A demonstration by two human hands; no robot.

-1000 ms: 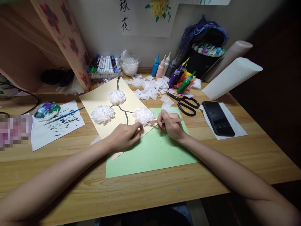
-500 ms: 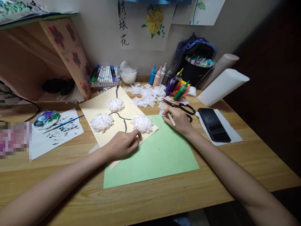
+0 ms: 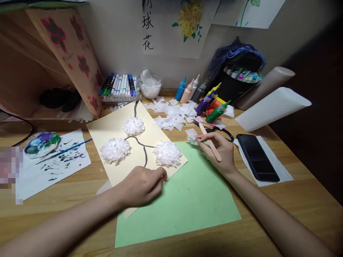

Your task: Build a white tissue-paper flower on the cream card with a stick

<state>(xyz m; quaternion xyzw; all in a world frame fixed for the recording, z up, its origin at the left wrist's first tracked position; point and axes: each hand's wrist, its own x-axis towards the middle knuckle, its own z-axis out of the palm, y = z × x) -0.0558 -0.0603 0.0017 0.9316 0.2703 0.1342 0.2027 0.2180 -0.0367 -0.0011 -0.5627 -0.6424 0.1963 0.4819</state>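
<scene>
My left hand (image 3: 146, 184) rests on the lower edge of a cream sheet (image 3: 107, 125), its fingers curled together; whatever they may pinch is too small to name. Three white paper puffs are on that sheet, the nearest one (image 3: 167, 153) just above my fingers, along with dark painted stems. A green sheet (image 3: 182, 207) lies partly beneath. Over its upper right corner, my right hand (image 3: 218, 150) holds a wooden stick (image 3: 210, 142) across the palm. The thumb and fingertips of that hand pinch a small white paper piece (image 3: 192, 136).
White paper scraps (image 3: 171, 114) lie behind the sheets, with paint bottles (image 3: 180, 88), black scissors (image 3: 227, 132) and a bowl (image 3: 150, 85) nearby. A phone (image 3: 257, 157) is at the right. Painted paper (image 3: 72, 160) with a blue brush lies left.
The view has shifted closer. My right hand has turned, showing more of the stick, and a white paper piece now shows at its fingertips. My left hand stays curled on the sheet.
</scene>
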